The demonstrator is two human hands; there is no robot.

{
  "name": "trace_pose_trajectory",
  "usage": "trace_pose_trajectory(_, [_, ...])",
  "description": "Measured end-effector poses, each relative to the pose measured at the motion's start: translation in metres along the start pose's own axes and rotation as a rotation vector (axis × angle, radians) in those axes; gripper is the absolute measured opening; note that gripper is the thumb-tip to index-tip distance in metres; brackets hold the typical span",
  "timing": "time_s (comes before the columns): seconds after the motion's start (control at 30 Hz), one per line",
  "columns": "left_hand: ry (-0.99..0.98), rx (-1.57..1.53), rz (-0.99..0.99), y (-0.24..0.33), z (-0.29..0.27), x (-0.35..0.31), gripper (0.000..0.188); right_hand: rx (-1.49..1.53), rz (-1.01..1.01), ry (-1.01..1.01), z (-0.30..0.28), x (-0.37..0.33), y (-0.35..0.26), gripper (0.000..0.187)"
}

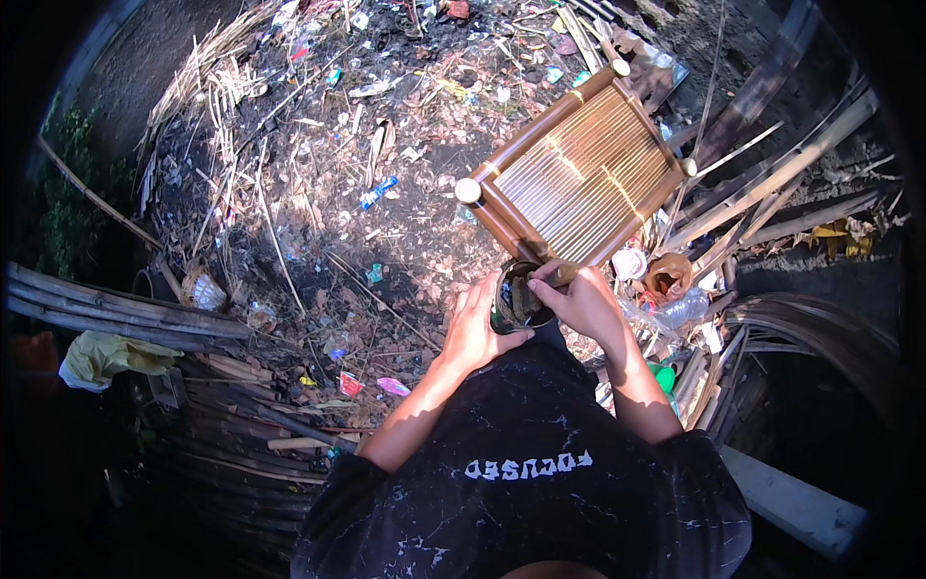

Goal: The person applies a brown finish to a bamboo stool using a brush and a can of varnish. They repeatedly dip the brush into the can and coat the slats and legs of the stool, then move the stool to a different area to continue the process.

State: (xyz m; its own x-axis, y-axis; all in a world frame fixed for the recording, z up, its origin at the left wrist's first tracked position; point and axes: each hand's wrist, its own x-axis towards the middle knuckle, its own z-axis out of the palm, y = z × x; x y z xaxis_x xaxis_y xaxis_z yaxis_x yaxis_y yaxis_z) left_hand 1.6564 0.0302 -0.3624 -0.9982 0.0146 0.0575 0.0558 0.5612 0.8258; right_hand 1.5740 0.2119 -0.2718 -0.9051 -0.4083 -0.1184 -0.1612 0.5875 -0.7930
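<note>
Container (501, 315) open-topped, fingers (552, 293) at rim.

striped golden-brown panel (585, 169), white-veined black shirt (526, 507)

Holds the open container (503, 307), left hand (471, 320) on its left side, right hand (586, 301) at its mouth. Faces the bamboo-framed slatted panel (590, 172) just beyond, ahead and right, with litter (379, 192) on the ground (323, 246) to its left. Has the plastic bottle (685, 308) right of the right hand, bamboo poles (772, 181) farther right and ahead. Has the plastic bag (108, 361) far left, woven basket (204, 289) beyond it.
</note>
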Motion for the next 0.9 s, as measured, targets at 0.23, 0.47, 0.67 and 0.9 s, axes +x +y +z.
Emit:
trace_pose_trajectory(0.23, [-0.028, 0.029, -0.033, -0.006, 0.0, 0.0, 0.109, -0.059, 0.025, 0.013, -0.016, -0.006, -0.014, 0.021])
trace_pose_trajectory(0.47, [-0.053, 0.033, -0.043, -0.007, -0.005, 0.001, 0.109, 0.006, -0.018, -0.033, -0.015, -0.006, -0.002, 0.022])
trace_pose_trajectory(0.67, [-0.069, 0.026, -0.045, -0.012, -0.003, 0.001, 0.109, 0.042, -0.073, -0.103, -0.016, -0.006, 0.007, 0.017])
trace_pose_trajectory(0.9, [-0.078, 0.011, -0.078, -0.013, -0.006, 0.002, 0.109, 0.097, -0.091, -0.099, -0.017, -0.006, 0.006, 0.016])
